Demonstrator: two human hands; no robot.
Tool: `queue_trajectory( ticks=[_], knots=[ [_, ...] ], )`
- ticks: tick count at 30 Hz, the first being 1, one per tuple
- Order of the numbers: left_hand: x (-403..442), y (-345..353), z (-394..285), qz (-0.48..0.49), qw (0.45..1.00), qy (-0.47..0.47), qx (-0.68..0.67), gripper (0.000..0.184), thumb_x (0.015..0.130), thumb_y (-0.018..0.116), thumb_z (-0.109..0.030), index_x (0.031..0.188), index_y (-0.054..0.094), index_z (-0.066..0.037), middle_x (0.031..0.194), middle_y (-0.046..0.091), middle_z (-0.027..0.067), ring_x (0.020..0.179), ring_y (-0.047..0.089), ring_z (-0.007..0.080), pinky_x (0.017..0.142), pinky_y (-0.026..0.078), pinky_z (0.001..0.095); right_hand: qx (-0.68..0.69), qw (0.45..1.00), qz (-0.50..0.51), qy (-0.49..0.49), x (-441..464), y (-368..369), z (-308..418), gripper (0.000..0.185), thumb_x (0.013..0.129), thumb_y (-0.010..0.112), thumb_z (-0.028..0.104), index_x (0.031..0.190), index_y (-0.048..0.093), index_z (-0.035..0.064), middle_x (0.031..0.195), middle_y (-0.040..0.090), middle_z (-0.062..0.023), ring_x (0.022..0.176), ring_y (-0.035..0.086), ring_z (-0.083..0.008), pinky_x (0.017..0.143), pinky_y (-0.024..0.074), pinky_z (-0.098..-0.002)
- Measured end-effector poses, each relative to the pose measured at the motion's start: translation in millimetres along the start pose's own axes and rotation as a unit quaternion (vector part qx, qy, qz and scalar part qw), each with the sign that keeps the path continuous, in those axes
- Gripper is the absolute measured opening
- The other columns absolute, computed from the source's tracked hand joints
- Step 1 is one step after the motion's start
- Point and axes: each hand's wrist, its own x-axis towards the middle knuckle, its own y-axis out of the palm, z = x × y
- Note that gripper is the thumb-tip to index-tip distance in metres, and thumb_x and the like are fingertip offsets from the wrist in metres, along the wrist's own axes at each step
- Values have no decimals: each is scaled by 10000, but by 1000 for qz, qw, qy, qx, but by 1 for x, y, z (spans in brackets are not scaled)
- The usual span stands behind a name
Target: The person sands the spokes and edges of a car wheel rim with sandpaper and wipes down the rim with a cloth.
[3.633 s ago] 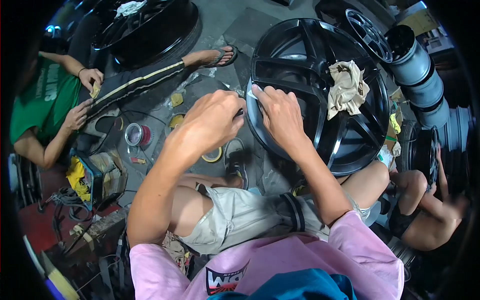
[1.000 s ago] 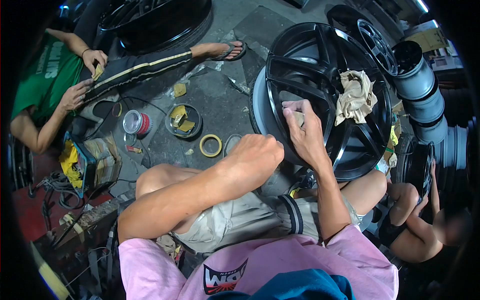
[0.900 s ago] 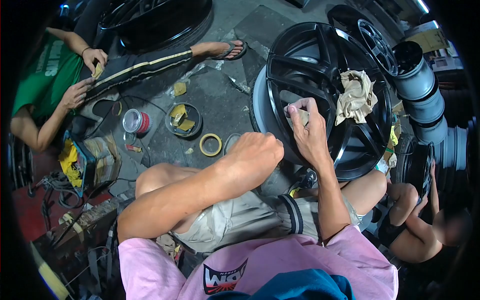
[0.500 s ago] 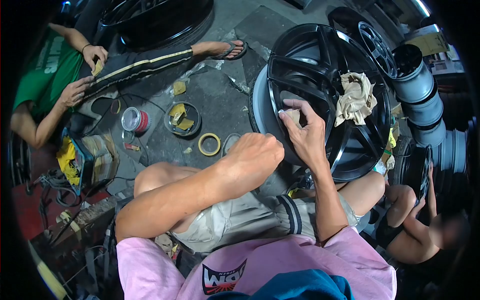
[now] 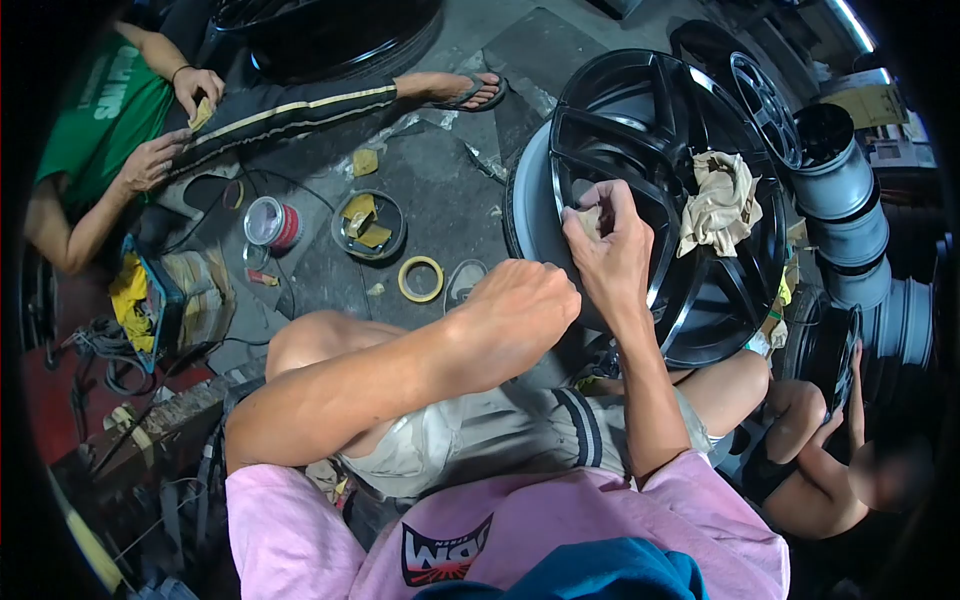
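Observation:
A large black spoked car wheel rim [image 5: 690, 310] leans in front of me. By its near left edge, my right hand [image 5: 612, 250] is closed, thumb and fingers pinching a small tan piece of sandpaper [image 5: 591, 221]. My left hand [image 5: 525, 305] is curled into a fist beside the rim, back of the hand up. Its fingertips are hidden, so whatever it may hold is out of sight. A crumpled beige cloth [image 5: 722, 205] lies over the rim's spokes, to the right of my right hand.
On the floor are a roll of masking tape [image 5: 421, 279], a round bowl [image 5: 390, 245] with yellow sandpaper pieces, and a can [image 5: 270, 222]. A person in green [image 5: 110, 130] sits at left, another person [image 5: 815, 470] at lower right. Stacked rims [image 5: 845, 220] stand at right.
My right hand's fingers have curled more tightly around the sandpaper. The left fist stays almost in place. The whole view has shifted slightly.

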Motion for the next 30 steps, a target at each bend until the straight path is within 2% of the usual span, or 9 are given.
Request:
queue_trajectory(
  ticks=[1,8,11,14,17,19,23,25,30],
  knots=[
    [-3,3,1,-54,998,35,-12,118,929,626,-45,1034,608,5,980,612,164,925,616,389,820,486,493,-2,1000,2,8,2,1,0,235,918,794,58,1073,626,3,763,606,-82,669,554,-171,679,505,-328],
    [-7,7,2,-99,993,57,-37,203,942,634,-56,1134,625,8,975,571,138,911,587,347,811,460,463,-21,999,10,25,3,1,4,231,899,787,50,1042,612,0,717,535,-62,642,504,-163,646,479,-340],
    [-8,10,2,-139,987,71,-42,228,950,635,-57,1168,635,11,967,559,134,896,578,337,808,455,459,-13,1000,9,22,14,9,1,227,896,782,49,1033,608,1,720,549,-66,629,504,-172,640,486,-340],
    [-6,9,3,-170,981,77,-59,170,962,628,-67,1118,627,1,962,566,129,888,582,340,807,459,463,-38,999,-12,-10,6,11,-2,213,900,771,49,1015,596,8,759,611,-96,637,571,-195,659,516,-351],
    [-7,10,4,-157,984,68,-41,132,970,613,-80,1079,622,-6,961,584,133,885,594,350,806,465,471,-38,999,-26,-24,-2,13,-7,219,905,775,58,1011,589,15,788,645,-134,662,625,-234,684,537,-372],
    [-6,5,4,-80,996,38,-10,124,976,601,-90,1067,618,-7,981,602,141,912,608,361,815,473,480,-22,998,-38,-37,5,15,-4,231,907,780,61,1022,586,14,787,646,-148,670,629,-265,689,539,-382],
    [-4,0,0,-58,998,12,3,148,974,596,-94,1085,623,1,1002,606,150,933,610,362,825,476,482,-26,999,-31,-24,11,17,-3,242,909,784,68,1032,584,9,800,655,-158,687,644,-297,700,545,-398],
    [-3,-7,-1,6,1000,-11,-11,151,973,598,-94,1088,619,2,1005,599,144,939,603,354,835,475,476,-28,999,-23,-33,9,16,-3,247,909,785,69,1037,583,10,809,659,-161,690,647,-303,701,546,-401],
    [-2,-2,-1,-27,1000,10,-3,156,970,598,-92,1096,621,-3,1016,600,139,942,599,342,848,472,466,-28,999,-12,-30,16,14,-2,249,915,781,64,1055,582,10,833,666,-167,695,650,-310,706,548,-407]
  ],
)
